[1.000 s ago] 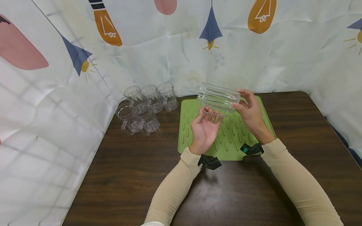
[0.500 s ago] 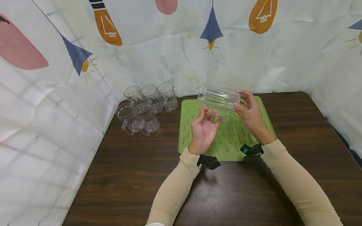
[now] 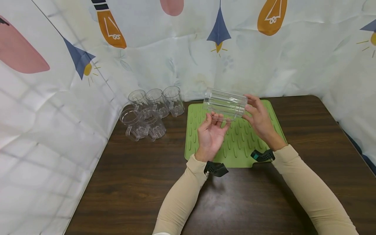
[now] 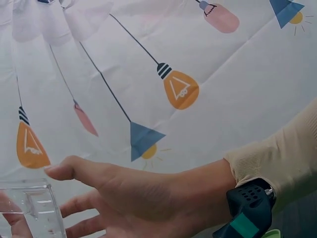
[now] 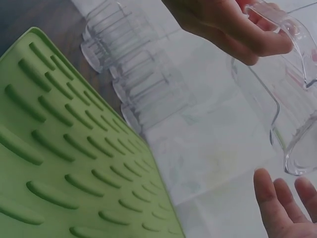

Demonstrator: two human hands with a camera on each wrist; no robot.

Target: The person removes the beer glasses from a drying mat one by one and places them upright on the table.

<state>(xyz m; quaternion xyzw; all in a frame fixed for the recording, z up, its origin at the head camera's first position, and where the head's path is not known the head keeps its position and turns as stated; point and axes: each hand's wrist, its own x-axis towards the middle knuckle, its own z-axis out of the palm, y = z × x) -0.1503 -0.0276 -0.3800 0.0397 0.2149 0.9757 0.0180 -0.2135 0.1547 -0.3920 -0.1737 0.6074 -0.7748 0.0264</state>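
Note:
A clear ribbed mug (image 3: 225, 101) lies on its side in the air above the green mat (image 3: 235, 143), its handle turned down. My left hand (image 3: 211, 135), palm up, holds it from below by the handle; the right wrist view shows the curled left fingers (image 5: 275, 43) at that handle. My right hand (image 3: 259, 117) is at the mug's right end, fingers spread around it. In the right wrist view the right fingertips (image 5: 265, 181) are straight and stand a little apart from the mug. The left wrist view shows only one end of the mug (image 4: 34, 206).
Several more clear mugs (image 3: 173, 101) stand upright in a group at the back left of the dark wooden table (image 3: 132, 182). A printed cloth (image 3: 182, 49) hangs behind and to the left of the table.
The right thumb and fingers have shifted on the mug's right end and spread from their pinch. The mug has moved slightly left and its handle has turned a little. The left hand has hardly moved.

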